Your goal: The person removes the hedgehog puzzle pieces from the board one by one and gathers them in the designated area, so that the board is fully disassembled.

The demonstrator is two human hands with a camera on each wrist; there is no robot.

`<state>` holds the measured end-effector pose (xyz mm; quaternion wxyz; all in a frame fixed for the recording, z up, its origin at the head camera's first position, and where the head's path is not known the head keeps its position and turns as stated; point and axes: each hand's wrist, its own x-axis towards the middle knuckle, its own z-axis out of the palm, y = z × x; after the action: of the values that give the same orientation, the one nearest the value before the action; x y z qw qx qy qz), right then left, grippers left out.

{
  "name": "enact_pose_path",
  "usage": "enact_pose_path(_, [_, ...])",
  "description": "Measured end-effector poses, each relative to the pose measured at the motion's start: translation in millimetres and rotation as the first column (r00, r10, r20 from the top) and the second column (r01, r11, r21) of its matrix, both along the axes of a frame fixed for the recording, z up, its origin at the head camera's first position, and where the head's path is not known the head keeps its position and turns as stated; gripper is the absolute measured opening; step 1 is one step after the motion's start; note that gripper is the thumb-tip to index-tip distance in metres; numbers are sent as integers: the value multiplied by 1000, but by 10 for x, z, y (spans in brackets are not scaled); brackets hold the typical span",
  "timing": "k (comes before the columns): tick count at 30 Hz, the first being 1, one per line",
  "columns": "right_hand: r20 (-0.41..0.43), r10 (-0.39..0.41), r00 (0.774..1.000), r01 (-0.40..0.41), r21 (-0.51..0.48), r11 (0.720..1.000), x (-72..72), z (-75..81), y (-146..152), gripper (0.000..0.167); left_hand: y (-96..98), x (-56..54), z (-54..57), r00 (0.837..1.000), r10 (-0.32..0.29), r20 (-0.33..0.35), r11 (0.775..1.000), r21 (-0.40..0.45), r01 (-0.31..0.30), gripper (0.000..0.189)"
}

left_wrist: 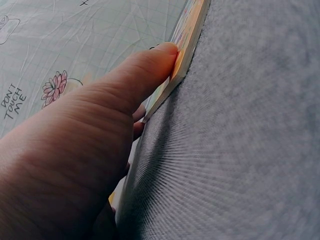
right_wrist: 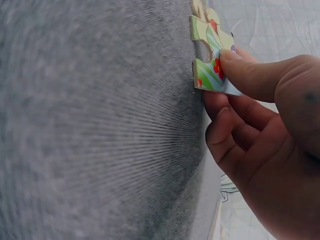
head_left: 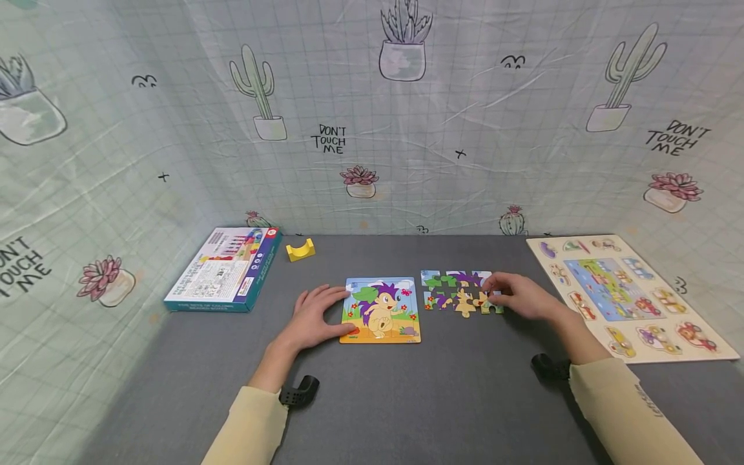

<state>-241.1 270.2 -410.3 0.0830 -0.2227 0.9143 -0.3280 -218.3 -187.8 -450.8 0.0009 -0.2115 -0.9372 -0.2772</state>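
In the head view, a hedgehog picture puzzle board [head_left: 407, 329] lies flat in the middle of the table. My left hand [head_left: 316, 316] rests at its left side with fingers spread, the thumb touching the lower left corner; the left wrist view shows the thumb on the board's top face. To the board's right, several loose jigsaw pieces [head_left: 463, 300] lie close together in two rows. Over their right end is my right hand [head_left: 523, 296]. Its thumb and fingers pinch a puzzle piece [right_wrist: 210, 75], green and pale blue with a red flower, at one corner.
A blue-edged game box [head_left: 215, 271] lies at the left, with a yellow curved block [head_left: 300, 250] beside it. At the right is a wooden peg puzzle board [head_left: 593, 245] with vehicle pictures, close to my right forearm. A printed cloth wall [head_left: 383, 103] stands behind the table.
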Motion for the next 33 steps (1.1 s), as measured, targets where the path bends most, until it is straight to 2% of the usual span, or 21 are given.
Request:
enact_pose_path(6, [-39,-24,999,26,49,998,-3,-31,-7,11,6,-4,-9,1000,1,2,1000,-6,-1,75])
enact_pose_path(15, [-99,-28,995,34,67,997,30,-67,22,19,22,-8,-9,1000,3,1,1000,-11,-3,75])
enact_pose_path(24, [-71,-32,997,37,71,997,97,-81,76,35,11,-16,-11,1000,5,0,1000,-10,-5,76])
enact_pose_path(33, [-76,-36,996,41,72,997,99,-95,88,35,5,-4,-7,1000,9,0,1000,-10,-9,76])
